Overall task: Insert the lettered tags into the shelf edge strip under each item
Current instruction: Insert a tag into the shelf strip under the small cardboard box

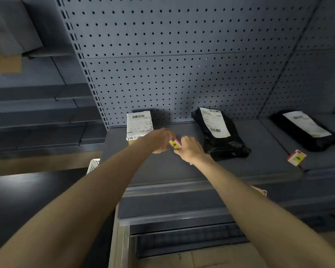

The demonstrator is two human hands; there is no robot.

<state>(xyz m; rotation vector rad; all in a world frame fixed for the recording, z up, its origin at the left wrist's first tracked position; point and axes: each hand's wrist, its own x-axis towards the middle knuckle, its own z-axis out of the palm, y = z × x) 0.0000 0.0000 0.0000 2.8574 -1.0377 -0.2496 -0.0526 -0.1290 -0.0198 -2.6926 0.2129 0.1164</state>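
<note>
Both arms reached over the grey shelf (182,167). The left hand (160,140) and right hand (189,149) met above it, fingers pinched on a small yellow tag (175,144) marked A, held between them and well above the edge strip (172,187). Behind the left hand sat a box (139,124) with a white label. A black bag (220,132) lay beside the right hand. Another tag (296,157) rested on the shelf further right, near a 2nd black bag (306,130).
</note>
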